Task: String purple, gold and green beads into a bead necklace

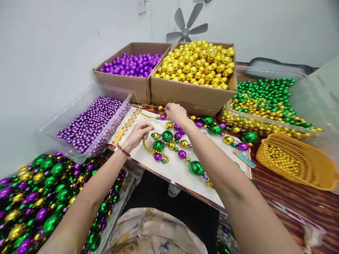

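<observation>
My left hand [140,134] is closed in a pinch over the white cloth [135,157]. A strand of small gold beads [145,146] runs down from under its fingers. Just right of its fingertips lie large green beads [167,135] strung with purple and gold ones. My right hand [176,113] is closed with the fingers curled down, in front of the box of gold beads; whatever is in them is hidden. Beside it, a purple bead [162,117] ends a curved run of small gold beads [148,115]. Another strand [215,129] stretches to the right behind my forearm.
Cardboard boxes of purple beads [129,65] and gold beads [198,65] stand behind. Clear tubs [120,92] flank them. To the right are an orange basket [317,173], a blue-labelled strip [245,158] and scissors [299,215]. Finished-looking bead strands [50,201] are heaped at lower left.
</observation>
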Available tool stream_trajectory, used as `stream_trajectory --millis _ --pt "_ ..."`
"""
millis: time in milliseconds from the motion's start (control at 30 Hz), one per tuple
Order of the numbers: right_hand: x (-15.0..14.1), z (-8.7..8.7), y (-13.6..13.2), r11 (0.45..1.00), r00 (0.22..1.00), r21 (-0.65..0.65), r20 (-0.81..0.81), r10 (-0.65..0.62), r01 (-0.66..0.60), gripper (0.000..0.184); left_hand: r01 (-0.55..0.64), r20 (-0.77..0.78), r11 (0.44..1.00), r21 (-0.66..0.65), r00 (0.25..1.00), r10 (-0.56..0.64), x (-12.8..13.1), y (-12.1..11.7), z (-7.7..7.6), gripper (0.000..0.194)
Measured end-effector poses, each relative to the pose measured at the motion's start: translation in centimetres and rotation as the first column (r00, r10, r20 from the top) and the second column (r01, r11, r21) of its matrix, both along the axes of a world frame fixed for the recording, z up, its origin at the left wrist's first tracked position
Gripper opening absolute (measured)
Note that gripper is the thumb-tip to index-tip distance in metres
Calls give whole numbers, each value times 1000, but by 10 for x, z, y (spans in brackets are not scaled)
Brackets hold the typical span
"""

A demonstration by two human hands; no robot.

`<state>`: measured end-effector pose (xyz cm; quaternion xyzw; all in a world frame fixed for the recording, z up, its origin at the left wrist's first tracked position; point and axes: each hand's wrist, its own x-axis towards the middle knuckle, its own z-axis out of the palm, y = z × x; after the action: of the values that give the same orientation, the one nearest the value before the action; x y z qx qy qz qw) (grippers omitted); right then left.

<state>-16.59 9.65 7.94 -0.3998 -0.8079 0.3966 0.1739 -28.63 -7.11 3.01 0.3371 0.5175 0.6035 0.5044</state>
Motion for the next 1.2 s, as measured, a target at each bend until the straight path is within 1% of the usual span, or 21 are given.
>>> stream_trajectory --millis 33,100,133,200,233,267,333,400,533,600,667,767,833,900,967,1033,1067,1100,1133,1167,1200 --pt "2 -5 -1 999 999 31 32 30 -31 12 -24 -15 1000 -13 1000 23 -3 -1 -4 28" --pt "3 -12 -9 984 984 -18 -23 175 -176 23 -49 -50 998 -29 998 48 -7 -1 -11 29" --pt "3 -14 -15 953 955 -80 -71 289 -294 29 -56 -69 998 -30 996 54 -8 -2 -12 30" --pt "-1 -16 -26 834 860 -212 -160 484 -509 36 -74 -107 997 -29 992 71 -9 -1 -13 30" --pt "-3 -18 -30 782 822 -252 -170 544 -570 32 -90 -129 995 -29 988 86 -9 -1 -12 30" --pt "-5 -20 -32 753 799 -270 -155 581 -600 23 -108 -153 994 -33 983 102 -10 -1 -10 30" --pt "-5 -24 -30 758 799 -266 -99 593 -596 9 -132 -195 990 -55 974 119 -10 -3 -6 29" --pt "4 -30 -21 788 823 -253 -63 565 -561 15 -118 -175 989 -93 979 100 -9 -8 -1 27" --pt "45 -33 7 813 856 -277 -94 508 -513 18 25 -2 987 -160 1000 -25 -2 -21 7 24" --pt "63 -32 18 820 868 -290 -107 484 -493 21 89 31 980 -178 996 -85 6 -21 7 23" --pt "71 -34 26 858 894 -256 -84 440 -446 21 101 37 978 -181 995 -96 15 -16 3 22" --pt "60 -47 28 954 954 -28 -20 299 -300 16 7 47 982 -186 999 2 22 -2 -8 20" --pt "47 -60 29 962 971 134 8 239 -238 17 -64 50 976 -207 996 76 23 8 -17 18" --pt "43 -70 32 958 980 209 7 198 -195 27 -100 56 971 -217 992 114 20 14 -24 16" --pt "56 -74 36 961 996 265 -23 90 -81 42 -109 66 973 -203 990 124 16 17 -28 15" --pt "90 -70 35 951 998 307 40 -43 28 45 -121 77 977 -176 988 136 11 16 -29 13" --pt "114 -67 33 942 985 330 127 -117 70 43 -132 84 977 -168 985 148 10 14 -28 13" --pt "141 -64 29 935 943 345 277 -186 83 39 -143 91 976 -167 983 160 9 13 -27 12" --pt "169 -62 23 932 849 351 462 -258 92 37 -152 100 973 -173 980 171 9 11 -26 11" --pt "197 -62 17 932 708 348 634 -311 98 37 -158 110 971 -181 978 180 10 10 -25 11" --pt "223 -62 11 931 634 342 695 -339 123 36 -161 120 969 -188 975 186 10 8 -24 10"
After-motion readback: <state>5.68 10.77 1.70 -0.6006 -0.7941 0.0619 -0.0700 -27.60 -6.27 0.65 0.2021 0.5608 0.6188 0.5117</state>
